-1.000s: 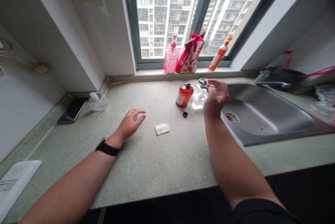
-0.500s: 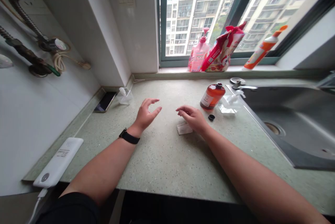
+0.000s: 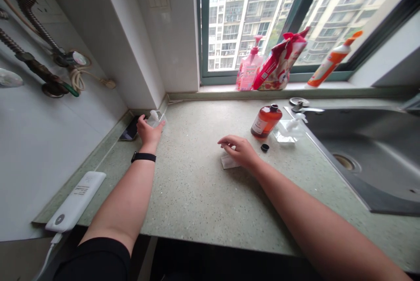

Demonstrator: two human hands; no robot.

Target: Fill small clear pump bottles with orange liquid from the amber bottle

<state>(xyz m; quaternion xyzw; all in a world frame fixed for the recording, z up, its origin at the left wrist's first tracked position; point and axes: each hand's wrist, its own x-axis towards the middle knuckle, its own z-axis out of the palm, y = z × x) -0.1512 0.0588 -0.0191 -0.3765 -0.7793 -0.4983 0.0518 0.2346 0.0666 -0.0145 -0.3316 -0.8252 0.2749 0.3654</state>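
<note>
At the back left, my left hand (image 3: 149,133) is spread around a small clear pump bottle (image 3: 154,119) with a white pump head; whether the fingers touch it I cannot tell. That hand also covers part of a dark phone (image 3: 129,129) lying by the wall. My right hand (image 3: 240,149) rests palm down, loosely curved and holding nothing, over a small whitish translucent block (image 3: 229,162) it partly hides. Beyond it stand an uncapped amber bottle (image 3: 266,121), its black cap (image 3: 264,147) on the counter, and a second clear pump bottle (image 3: 288,131).
A steel sink (image 3: 354,184) fills the right side. On the windowsill stand a pink pump bottle (image 3: 250,68), a red bag (image 3: 278,62) and an orange-and-white bottle (image 3: 330,64). A white power bank (image 3: 77,202) with a cable lies at the left counter edge. Pipes (image 3: 36,68) run along the left wall.
My left hand has moved left and away from me, from mid-counter to the left clear pump bottle. My right hand has stayed nearly in place, its fingers shifting slightly.
</note>
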